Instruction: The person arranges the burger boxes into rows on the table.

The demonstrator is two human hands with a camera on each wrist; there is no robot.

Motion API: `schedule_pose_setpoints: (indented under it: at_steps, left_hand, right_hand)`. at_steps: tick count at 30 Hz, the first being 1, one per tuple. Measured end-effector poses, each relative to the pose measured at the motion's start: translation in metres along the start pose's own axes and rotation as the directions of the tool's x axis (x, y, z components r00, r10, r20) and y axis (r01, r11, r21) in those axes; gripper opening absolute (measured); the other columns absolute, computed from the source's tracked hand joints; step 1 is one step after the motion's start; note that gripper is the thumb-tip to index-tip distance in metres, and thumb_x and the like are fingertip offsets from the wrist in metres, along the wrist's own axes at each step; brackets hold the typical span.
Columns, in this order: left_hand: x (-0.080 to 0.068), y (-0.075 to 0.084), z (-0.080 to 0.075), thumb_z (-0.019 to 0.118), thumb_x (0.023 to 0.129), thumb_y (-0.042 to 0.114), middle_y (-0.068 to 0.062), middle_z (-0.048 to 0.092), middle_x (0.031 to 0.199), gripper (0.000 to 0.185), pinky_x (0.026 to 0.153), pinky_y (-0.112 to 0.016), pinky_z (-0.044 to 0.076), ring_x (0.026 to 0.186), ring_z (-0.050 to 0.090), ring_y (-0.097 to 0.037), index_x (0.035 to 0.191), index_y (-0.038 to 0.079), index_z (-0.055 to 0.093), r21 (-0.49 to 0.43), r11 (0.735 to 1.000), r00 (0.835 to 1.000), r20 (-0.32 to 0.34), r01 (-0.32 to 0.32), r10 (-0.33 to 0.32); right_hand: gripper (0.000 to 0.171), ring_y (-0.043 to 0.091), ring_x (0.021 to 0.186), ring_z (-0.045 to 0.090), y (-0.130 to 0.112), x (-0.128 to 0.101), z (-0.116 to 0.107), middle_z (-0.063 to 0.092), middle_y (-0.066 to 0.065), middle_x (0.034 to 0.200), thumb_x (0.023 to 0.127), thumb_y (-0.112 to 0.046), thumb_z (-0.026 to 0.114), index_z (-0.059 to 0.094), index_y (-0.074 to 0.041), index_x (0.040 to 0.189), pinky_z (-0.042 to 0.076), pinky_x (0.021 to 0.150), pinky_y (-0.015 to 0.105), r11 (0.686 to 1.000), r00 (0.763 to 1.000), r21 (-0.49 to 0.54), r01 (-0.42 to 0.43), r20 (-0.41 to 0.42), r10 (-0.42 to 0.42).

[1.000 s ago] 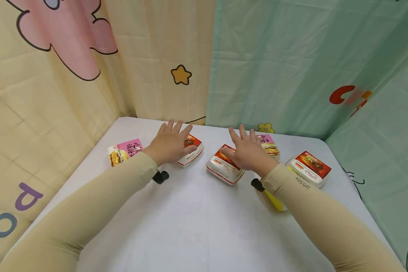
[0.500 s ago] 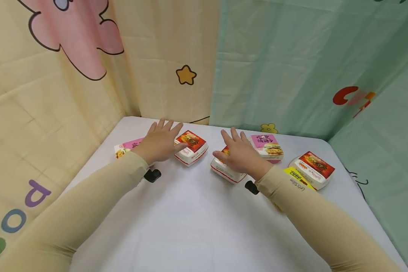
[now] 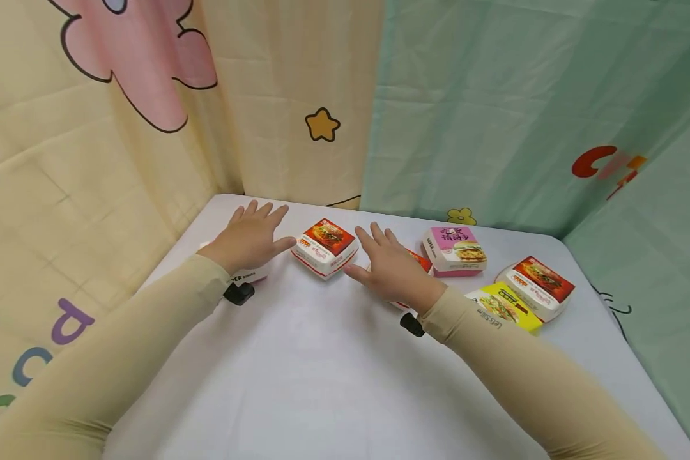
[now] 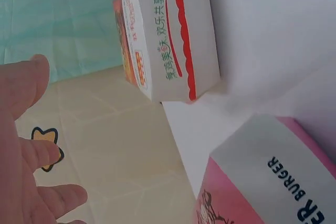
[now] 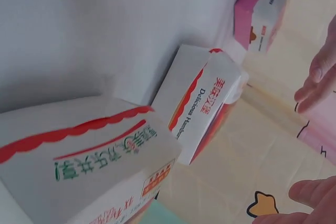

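Both hands flat-ish over the table [image 3: 299, 358], fingers straight and spread, not gripping anything afaict. Left hand [image 3: 247, 237] sits on top of a pink box [image 3: 247, 276] that's mostly hidden under it; in the left wrist view you can see the pink box [image 4: 268, 182] w/ "BURGER" on its side, right below the palm. The thumb tip points at a red box [image 3: 325, 247], just beside it, can't tell if it's actually touching. Same red box [image 4: 170, 35] shows in the wrist cam, apart from the fingers [image 4: 31, 156].

Right hand [image 3: 388, 268] lies over a 2nd red box [image 3: 421, 260], only a corner pokes out past the fingers. The first red box is between the two hands.

Further right: another pink box [image 3: 454, 250], a yellow box [image 3: 503, 308] by the right sleeve, and a 3rd red box [image 3: 537, 286] touching the yellow one. Curtains w/ cartoon prints behind.
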State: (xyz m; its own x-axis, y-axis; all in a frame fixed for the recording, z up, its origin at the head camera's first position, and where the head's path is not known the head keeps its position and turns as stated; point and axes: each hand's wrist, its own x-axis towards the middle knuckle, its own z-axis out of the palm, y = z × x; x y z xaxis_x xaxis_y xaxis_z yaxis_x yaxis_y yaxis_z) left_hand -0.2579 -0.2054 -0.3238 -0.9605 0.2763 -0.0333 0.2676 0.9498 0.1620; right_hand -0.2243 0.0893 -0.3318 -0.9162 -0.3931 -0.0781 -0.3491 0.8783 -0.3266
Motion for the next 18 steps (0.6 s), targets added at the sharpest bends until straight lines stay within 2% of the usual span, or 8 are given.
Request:
schedule_pose_setpoints:
  at_steps: [11, 18]
  left_hand:
    - [-0.012, -0.041, -0.005, 0.052, 0.106, 0.053, -0.028, 0.023, 0.171, 0.081, 0.127, -0.070, 0.003, 0.158, 0.009, -0.058, 0.168, 0.011, 0.022, -0.037, 0.998, 0.998, 0.042, 0.054, -0.053]
    - [-0.017, -0.073, -0.003, 0.056, 0.104, 0.053, -0.030, 0.023, 0.170, 0.083, 0.126, -0.073, 0.003, 0.156, 0.012, -0.061, 0.168, 0.010, 0.024, -0.074, 0.994, 0.992, 0.098, 0.084, -0.077]
  right_hand:
    - [0.088, 0.046, 0.161, 0.022, -0.023, 0.001, 0.023, 0.018, 0.016, 0.176, 0.101, -0.060, 0.060, 0.024, -0.018, 0.169, 0.028, 0.128, 0.057, 0.995, 0.996, 0.017, 0.093, -0.002, -0.093]
    - [0.087, 0.041, 0.162, 0.019, -0.038, 0.001, 0.036, 0.017, 0.013, 0.177, 0.101, -0.058, 0.061, 0.023, -0.020, 0.169, 0.026, 0.130, 0.054, 0.989, 0.991, 0.067, 0.131, 0.013, -0.132]
